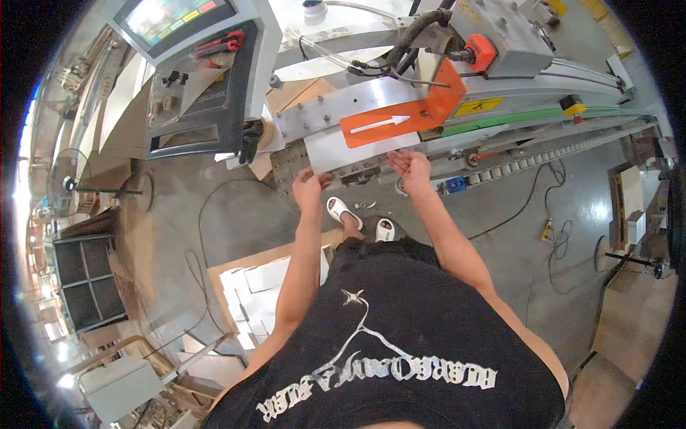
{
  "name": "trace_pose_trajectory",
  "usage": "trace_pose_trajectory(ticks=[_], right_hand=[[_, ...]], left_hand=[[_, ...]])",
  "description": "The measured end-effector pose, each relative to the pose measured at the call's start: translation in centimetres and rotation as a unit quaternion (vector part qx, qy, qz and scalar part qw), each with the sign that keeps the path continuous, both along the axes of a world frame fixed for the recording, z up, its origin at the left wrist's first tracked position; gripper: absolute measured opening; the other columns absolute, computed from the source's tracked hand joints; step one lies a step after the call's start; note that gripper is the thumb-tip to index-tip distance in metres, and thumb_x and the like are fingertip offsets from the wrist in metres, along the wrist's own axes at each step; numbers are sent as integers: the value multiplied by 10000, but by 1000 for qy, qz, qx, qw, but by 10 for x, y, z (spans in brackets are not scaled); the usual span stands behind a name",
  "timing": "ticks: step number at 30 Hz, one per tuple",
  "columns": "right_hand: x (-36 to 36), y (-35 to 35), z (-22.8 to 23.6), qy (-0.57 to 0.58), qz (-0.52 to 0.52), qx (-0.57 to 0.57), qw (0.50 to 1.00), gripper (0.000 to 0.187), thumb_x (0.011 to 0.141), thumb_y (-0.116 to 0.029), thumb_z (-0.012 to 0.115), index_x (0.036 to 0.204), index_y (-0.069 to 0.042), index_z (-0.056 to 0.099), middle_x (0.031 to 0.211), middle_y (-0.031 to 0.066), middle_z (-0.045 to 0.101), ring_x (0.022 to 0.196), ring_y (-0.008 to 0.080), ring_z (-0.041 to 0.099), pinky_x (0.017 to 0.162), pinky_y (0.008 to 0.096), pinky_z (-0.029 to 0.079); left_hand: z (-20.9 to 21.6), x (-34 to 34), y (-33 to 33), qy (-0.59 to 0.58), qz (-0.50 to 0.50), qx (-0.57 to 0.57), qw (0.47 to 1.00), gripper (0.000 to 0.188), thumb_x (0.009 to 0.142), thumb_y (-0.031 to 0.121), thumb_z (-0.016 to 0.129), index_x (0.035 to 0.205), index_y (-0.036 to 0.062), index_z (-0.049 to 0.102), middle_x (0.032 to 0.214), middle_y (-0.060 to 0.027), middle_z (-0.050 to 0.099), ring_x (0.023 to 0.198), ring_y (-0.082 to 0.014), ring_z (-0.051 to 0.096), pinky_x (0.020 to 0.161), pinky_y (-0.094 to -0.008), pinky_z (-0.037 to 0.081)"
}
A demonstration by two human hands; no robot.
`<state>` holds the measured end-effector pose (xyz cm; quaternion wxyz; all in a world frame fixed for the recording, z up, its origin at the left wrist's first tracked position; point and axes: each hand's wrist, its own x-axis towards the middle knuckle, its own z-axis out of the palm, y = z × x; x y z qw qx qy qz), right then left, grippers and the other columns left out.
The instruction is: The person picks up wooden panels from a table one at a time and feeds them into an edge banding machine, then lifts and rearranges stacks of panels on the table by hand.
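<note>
A white board (339,149) lies flat on the machine's metal bed, its far edge partly under an orange guard plate (382,127) marked with a white arrow. At the board's near left corner, my left hand (312,187) is closed, the fingers curled at the edge. My right hand (412,170) is likewise closed at the near right corner, its fingertips touching the edge. Both forearms reach forward from my body. The undersides of the fingers are hidden.
A control panel with a screen (175,21) stands at the upper left. A roller chain track (514,166) runs off to the right beside a green strip. Cut white boards (257,289) lie on cardboard by my left side. Cables (529,204) trail over the floor.
</note>
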<state>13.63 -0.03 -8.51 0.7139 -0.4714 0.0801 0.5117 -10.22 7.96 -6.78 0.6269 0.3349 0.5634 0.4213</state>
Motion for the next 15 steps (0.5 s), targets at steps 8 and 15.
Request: trace_pose_trajectory(ticks=[8, 15], right_hand=[[63, -32, 11, -59, 34, 36, 997, 352, 819, -77, 461, 1142, 49, 524, 1037, 157, 630, 941, 281, 622, 840, 380, 510], [98, -120, 2, -761, 260, -188, 564, 317, 883, -168, 561, 1161, -18, 587, 1176, 130, 601, 1094, 263, 555, 980, 349, 378]], left_hand=[[2, 69, -25, -73, -104, 23, 992, 429, 800, -23, 586, 1207, -106, 477, 989, -189, 643, 790, -230, 666, 688, -301, 546], [-17, 5, -58, -199, -164, -6, 966, 389, 872, 190, 626, 1192, -13, 537, 879, -95, 673, 739, -176, 645, 654, -301, 520]])
